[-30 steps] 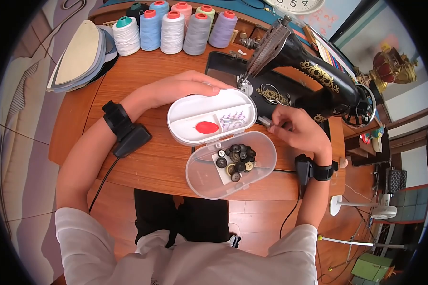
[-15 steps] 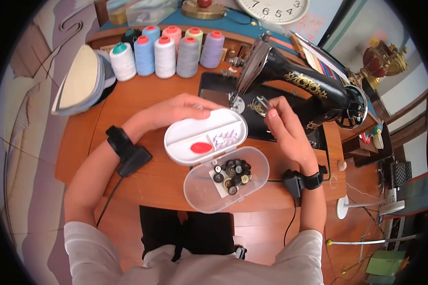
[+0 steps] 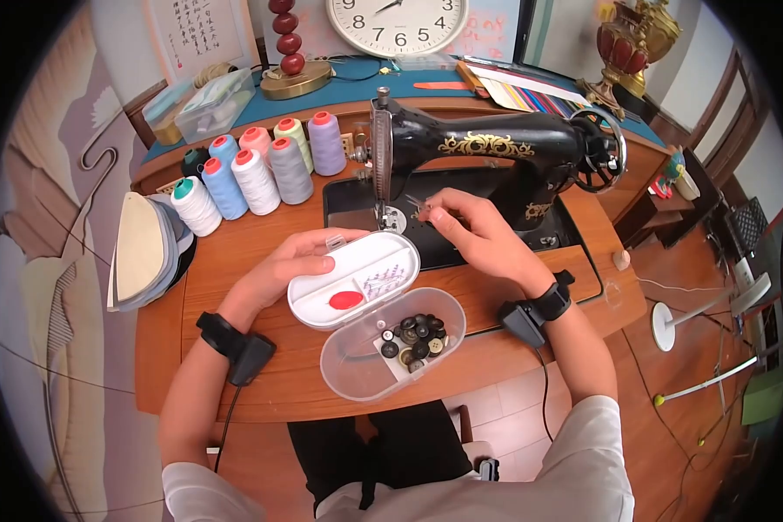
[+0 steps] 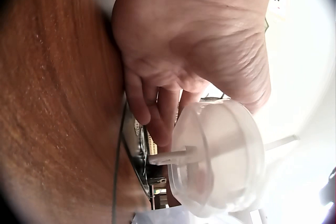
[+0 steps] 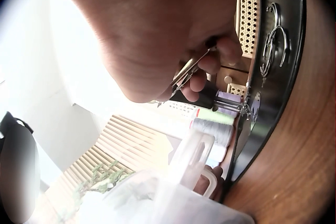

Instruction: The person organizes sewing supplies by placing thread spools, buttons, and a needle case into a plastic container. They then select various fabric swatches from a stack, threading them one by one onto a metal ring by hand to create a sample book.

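My left hand (image 3: 291,261) grips the far rim of the white divided half (image 3: 322,280) of a hinged oval plastic case, thumb on top. A red oval piece (image 3: 346,300) and purple-and-white thin items (image 3: 384,280) lie in its compartments. The clear half (image 3: 348,374) opens toward my body and holds a pile of dark and pale buttons (image 3: 419,335). Over the sewing machine bed, my right hand (image 3: 483,230) pinches slim shiny metal pieces (image 5: 190,71) between thumb and fingers; I cannot tell their kind. In the left wrist view the case's translucent side (image 4: 223,150) shows, with a clasp tab.
A black sewing machine (image 3: 487,139) stands behind my right hand. Shiny wire loops (image 5: 274,43) lie on its bed. Several thread cones (image 3: 257,183) stand at the back left, beside stacked fabric pieces (image 3: 143,252). A clock (image 3: 398,22) and red-beaded stand (image 3: 296,80) are farther back.
My right hand has moved from beside the case up and left, close to the machine's needle, with the metal pieces. My left hand keeps hold of the case. The head view has tilted up.
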Tool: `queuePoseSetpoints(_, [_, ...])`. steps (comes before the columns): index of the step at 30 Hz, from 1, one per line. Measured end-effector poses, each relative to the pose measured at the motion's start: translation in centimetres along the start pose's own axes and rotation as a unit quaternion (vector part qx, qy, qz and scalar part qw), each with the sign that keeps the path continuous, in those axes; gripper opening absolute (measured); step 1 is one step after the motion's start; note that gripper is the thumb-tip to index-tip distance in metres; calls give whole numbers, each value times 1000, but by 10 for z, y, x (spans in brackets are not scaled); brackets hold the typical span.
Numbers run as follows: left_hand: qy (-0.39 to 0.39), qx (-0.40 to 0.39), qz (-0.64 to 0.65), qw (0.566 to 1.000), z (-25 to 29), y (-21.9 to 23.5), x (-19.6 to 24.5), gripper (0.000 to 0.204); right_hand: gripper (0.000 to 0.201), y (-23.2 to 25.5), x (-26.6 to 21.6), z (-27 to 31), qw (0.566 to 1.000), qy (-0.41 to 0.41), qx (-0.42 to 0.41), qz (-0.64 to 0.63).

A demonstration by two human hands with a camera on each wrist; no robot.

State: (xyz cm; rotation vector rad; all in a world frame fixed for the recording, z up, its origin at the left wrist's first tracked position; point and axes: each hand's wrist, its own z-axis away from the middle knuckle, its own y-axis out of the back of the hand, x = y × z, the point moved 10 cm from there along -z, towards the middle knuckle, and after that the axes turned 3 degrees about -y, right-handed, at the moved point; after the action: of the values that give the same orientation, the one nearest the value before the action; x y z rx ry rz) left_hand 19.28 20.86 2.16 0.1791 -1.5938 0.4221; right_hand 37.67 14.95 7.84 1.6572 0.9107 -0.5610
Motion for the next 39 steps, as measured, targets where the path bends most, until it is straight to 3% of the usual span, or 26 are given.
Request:
queuePoseSetpoints(3, [-10,9,16,1000,-2,2,1,83,28,1,1,1,1000,-1,10,-18])
queuePoseSetpoints(11, [-22,14,124,992,0,11,-1,53,27,1,-9,3,999,26,13,-28])
queuePoseSetpoints(14, [-32,0,73,997,0,14,-5,50,28,3,-12,3,997,65,27,-22])
queuePoseSetpoints(18, [-50,33,123,991,-1,12,1,50,28,5,-24,6,993,95,40,-62])
queuePoseSetpoints(20, [-28,48,88,995,1,12,0,52,28,5,-27,7,991,101,51,-77])
queuePoseSetpoints(25, [-31,50,116,991,1,14,-2,59,25,4,-34,10,991,124,39,-34])
queuePoseSetpoints(30, [-37,38,133,990,1,11,-2,71,27,2,-47,11,990,133,47,-30])
queuePoseSetpoints(37, [-31,-10,103,994,1,1,1,72,30,-6,-57,15,989,132,36,55])
queuePoseSetpoints(39, [-23,-22,99,995,1,-3,2,75,26,-1,-51,18,990,87,87,-67])
